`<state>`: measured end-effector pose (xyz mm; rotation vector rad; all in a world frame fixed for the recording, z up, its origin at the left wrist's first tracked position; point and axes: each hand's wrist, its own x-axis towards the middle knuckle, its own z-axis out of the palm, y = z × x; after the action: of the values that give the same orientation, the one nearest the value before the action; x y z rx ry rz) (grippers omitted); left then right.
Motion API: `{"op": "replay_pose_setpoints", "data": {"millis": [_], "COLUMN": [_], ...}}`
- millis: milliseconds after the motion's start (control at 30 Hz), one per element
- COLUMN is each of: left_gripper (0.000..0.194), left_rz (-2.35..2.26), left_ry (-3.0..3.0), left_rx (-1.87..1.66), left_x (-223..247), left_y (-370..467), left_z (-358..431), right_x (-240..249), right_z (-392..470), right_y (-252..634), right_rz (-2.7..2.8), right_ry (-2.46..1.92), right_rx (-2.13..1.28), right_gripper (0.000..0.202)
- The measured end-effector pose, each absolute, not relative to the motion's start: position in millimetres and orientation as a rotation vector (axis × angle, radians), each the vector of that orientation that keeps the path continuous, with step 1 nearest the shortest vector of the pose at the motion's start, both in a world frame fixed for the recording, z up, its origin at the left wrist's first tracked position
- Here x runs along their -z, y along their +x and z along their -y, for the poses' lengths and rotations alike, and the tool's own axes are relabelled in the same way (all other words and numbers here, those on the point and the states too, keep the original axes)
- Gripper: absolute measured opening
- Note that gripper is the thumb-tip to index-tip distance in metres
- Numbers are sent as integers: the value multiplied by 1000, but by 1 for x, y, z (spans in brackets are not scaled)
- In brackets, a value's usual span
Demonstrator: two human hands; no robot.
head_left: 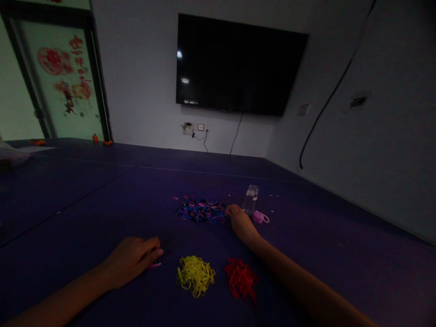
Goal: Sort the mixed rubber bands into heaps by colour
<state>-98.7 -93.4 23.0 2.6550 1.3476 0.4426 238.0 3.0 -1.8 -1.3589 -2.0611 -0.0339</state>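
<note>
A mixed pile of small blue, black and pink bands (200, 210) lies on the purple table (112, 200). At the pile's right edge is my right hand (240, 221), its fingers closed together; what they hold, if anything, is too small to name. My left hand (134, 259) rests lower left with fingers curled, and a pink band (156, 265) shows by its fingertips. Between my forearms sit a heap of yellow bands (195, 275) and, to its right, a heap of red bands (241, 279).
Just beyond my right hand stands a clear bottle (250, 200), with a pink cap with a loop (259, 217) beside it. Orange objects (96, 138) and a clear plastic bag (12, 154) are at the far left. A wall borders the table's far and right sides.
</note>
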Motion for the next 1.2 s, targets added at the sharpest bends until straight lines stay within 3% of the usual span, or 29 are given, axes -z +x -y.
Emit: {"op": "replay_pose_setpoints", "data": {"millis": [367, 1200], "left_gripper": [43, 42], "left_rz": [-1310, -1379], "left_ry": [2603, 2513], "left_rx": [-431, -441], "left_x": [-20, -19], "left_y": [-102, -97], "left_z": [90, 90], "right_x": [1, 3], "right_z": [-2, 1], "right_y": [246, 245], "right_rz": [2201, 2123], "right_ry": [-1054, -1340], "right_rx": [-102, -118], "right_gripper": [14, 12]}}
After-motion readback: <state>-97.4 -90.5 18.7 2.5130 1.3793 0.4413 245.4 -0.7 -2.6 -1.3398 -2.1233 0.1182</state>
